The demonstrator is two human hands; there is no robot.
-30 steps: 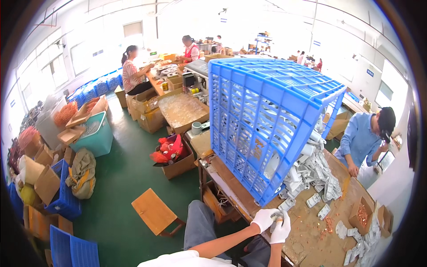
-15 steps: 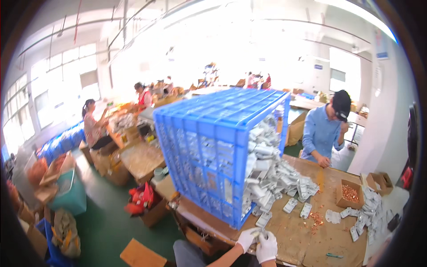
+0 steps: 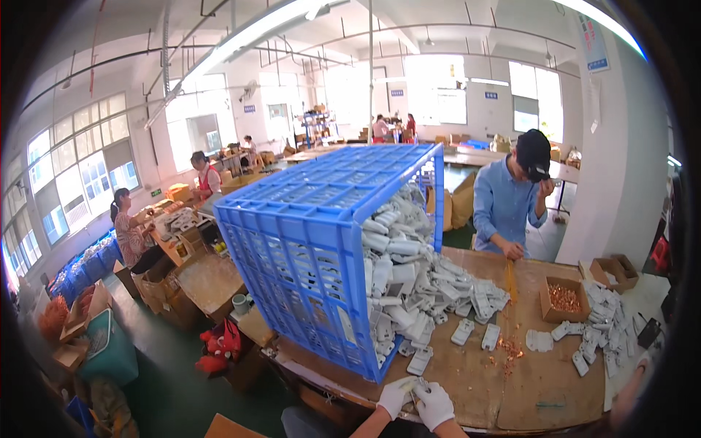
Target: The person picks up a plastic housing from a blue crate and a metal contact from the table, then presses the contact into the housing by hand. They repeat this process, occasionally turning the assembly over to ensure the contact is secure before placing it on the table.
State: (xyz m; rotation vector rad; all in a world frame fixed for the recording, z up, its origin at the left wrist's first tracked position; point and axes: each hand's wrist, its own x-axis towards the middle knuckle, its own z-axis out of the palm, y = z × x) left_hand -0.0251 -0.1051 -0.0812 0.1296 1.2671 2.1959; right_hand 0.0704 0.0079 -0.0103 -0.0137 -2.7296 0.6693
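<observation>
Both of my hands wear white gloves and meet at the table's front edge. My left hand (image 3: 394, 396) and my right hand (image 3: 434, 406) are closed around a small pale plastic housing (image 3: 416, 391), mostly hidden by the fingers. Just beyond them lies another light-grey plastic housing (image 3: 420, 360) beside the crate's lower corner. A large blue plastic crate (image 3: 292, 255) rests on its side, its opening to the right. Grey-white plastic housings (image 3: 409, 270) spill from it in a heap onto the table.
On the brown-topped table (image 3: 467, 390) lie copper-coloured bits (image 3: 511, 347) and a green-handled tool (image 3: 550, 404). A carton of copper-coloured parts (image 3: 564, 299) stands at the right, next to more housings (image 3: 602, 321). Across the table a co-worker in a blue shirt (image 3: 504, 204) works.
The view has swung slightly, shifting the scene leftward, and the picture is less overexposed. My hands stay together at the table edge, with the fingers slightly rearranged around the housing.
</observation>
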